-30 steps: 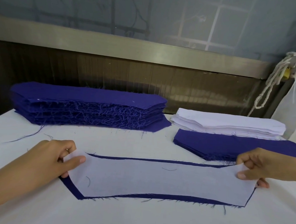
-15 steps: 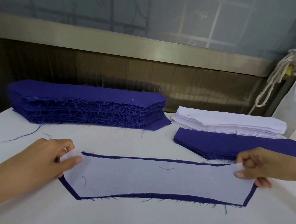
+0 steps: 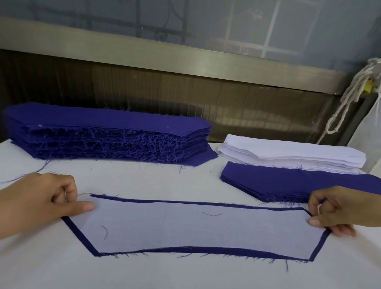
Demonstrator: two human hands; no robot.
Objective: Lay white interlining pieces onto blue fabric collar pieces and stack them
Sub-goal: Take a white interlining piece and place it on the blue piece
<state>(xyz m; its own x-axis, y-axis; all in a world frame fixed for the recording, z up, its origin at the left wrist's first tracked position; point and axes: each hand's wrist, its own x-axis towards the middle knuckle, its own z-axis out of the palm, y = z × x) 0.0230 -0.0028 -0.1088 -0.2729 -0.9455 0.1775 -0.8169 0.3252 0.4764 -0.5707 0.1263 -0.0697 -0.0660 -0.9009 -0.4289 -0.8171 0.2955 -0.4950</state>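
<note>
A white interlining piece [image 3: 194, 228] lies flat on a blue collar piece [image 3: 79, 233], whose edge shows as a thin blue border all round. My left hand [image 3: 50, 199] pinches the left end of the pair, thumb on top. My right hand [image 3: 340, 209] pinches the right end, thumb on the white corner and a finger under it. A tall stack of blue collar pieces [image 3: 106, 135] sits at the back left. A stack of white interlining [image 3: 295, 154] lies at the back right, with a lower blue stack [image 3: 293, 183] in front of it.
The work lies on a table covered in white cloth [image 3: 178, 280]. A metal rail [image 3: 167, 54] and dark panel run behind the stacks. A knotted white cord [image 3: 351, 95] hangs at the right. Loose blue threads lie around the pieces.
The white piece has settled square on the blue piece, showing an even border. Both hands stay at the ends, my left thumb now lying flatter on the white piece.
</note>
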